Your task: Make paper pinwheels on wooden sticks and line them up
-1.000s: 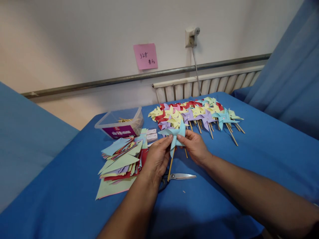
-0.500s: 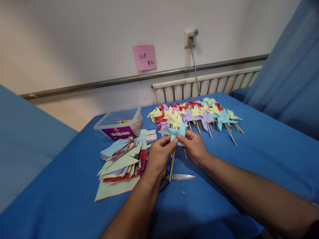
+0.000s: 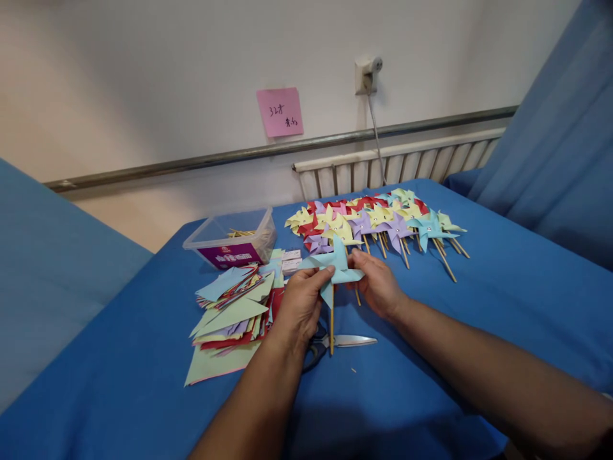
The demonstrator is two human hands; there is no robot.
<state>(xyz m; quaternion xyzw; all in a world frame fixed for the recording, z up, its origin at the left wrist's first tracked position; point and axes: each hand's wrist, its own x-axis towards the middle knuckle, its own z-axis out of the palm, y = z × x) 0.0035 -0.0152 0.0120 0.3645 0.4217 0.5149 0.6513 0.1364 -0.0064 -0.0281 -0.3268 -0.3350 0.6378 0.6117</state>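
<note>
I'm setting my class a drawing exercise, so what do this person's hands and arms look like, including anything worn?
The left hand and right hand are bare: no gloves or visible rings. No watch or bracelet shows on either wrist. The forearms are uncovered; a dark patch in the bottom right corner may be a sleeve edge.

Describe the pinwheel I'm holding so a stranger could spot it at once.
On the blue cloth, find the pile of coloured pinwheels. Nearer the viewer, the left hand grips a light-blue pinwheel, its stick crossing in front of the scissors. Another blue one lies in the pile; only this one is held up.
</note>
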